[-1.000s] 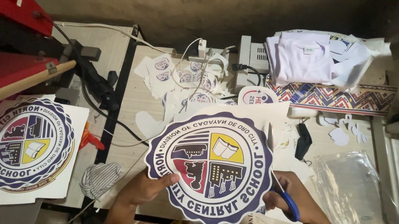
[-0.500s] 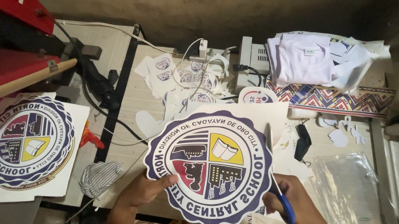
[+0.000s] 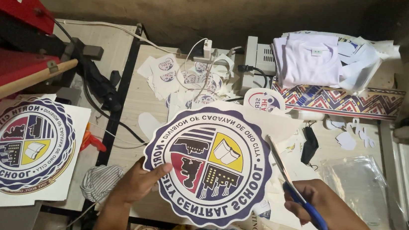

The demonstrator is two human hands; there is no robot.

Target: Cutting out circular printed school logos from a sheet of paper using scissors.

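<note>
Left hand [image 3: 139, 180]: closed on the lower left edge of the round printed seal [image 3: 208, 164] (held above the table [image 3: 136, 98]).
Right hand [image 3: 326, 207]: wrapped around blue-handled scissors [image 3: 293, 185], blades open at the seal's right edge.

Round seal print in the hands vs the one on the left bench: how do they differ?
The seal print in hand is trimmed almost all round to its scalloped edge; the seal print on the left still sits on an uncut white square sheet. The left hand holds up the first while scissors in the right hand cut it; the second lies flat, untouched. Both show the same mirrored round crest.
</note>
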